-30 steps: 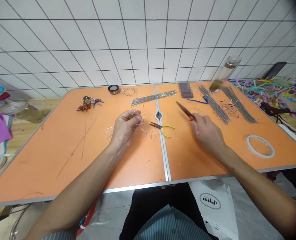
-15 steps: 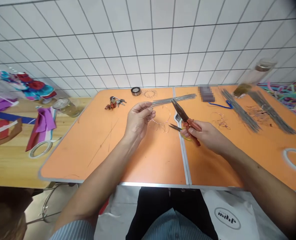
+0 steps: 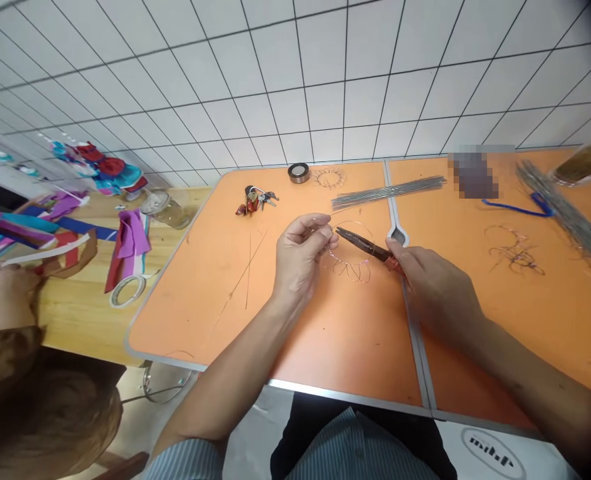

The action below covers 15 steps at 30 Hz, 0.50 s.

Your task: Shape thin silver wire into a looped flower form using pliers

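Observation:
My left hand [image 3: 300,257] pinches a thin wire ring with small loops [image 3: 349,263] and holds it just above the orange table [image 3: 225,300]. My right hand [image 3: 432,287] is closed round the red handles of long-nose pliers [image 3: 362,243]. The pliers' tip points left and meets the wire at my left fingertips. Both hands are near the table's middle seam.
A bundle of straight wires [image 3: 388,190], a tape roll [image 3: 298,173], a key bunch [image 3: 252,200] and a finished wire ring [image 3: 328,177] lie at the back. Tangled wire [image 3: 515,250] and more straight wires [image 3: 570,217] lie right. Another person [image 3: 35,400] sits left at a wooden table with fabric.
My right hand picked up the red pliers from the right and brought their tip to the wire in my left hand. The view swung left; the yellow-handled pliers are now hidden.

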### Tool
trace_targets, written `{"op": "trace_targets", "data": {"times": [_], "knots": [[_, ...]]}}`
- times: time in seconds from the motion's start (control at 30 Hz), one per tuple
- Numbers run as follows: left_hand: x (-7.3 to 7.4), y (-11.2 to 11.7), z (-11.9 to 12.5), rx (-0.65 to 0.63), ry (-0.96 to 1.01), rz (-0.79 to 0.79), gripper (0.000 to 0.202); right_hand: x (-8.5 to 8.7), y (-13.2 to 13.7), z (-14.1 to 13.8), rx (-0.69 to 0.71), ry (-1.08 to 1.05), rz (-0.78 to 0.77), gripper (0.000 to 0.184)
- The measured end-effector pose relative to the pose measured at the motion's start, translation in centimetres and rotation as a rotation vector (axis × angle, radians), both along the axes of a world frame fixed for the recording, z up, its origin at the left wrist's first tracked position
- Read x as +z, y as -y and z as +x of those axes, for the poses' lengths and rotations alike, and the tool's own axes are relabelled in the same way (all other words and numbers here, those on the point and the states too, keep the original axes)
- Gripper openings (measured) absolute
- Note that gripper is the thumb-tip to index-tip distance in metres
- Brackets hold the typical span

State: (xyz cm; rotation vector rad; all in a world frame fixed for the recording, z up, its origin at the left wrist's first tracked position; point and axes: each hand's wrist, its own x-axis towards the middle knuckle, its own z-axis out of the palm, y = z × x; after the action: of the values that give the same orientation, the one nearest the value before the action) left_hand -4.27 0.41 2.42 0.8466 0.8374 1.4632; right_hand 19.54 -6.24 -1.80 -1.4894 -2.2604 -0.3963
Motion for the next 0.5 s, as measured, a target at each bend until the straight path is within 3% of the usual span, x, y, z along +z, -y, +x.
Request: {"op": "trace_targets", "data": {"times": [0.5], "knots": [[-0.17,1.16,0.35,0.006,0.011,0.065,0.024,0.78,0.2,-0.43,0.04,0.076,0.331,0.041]]}}
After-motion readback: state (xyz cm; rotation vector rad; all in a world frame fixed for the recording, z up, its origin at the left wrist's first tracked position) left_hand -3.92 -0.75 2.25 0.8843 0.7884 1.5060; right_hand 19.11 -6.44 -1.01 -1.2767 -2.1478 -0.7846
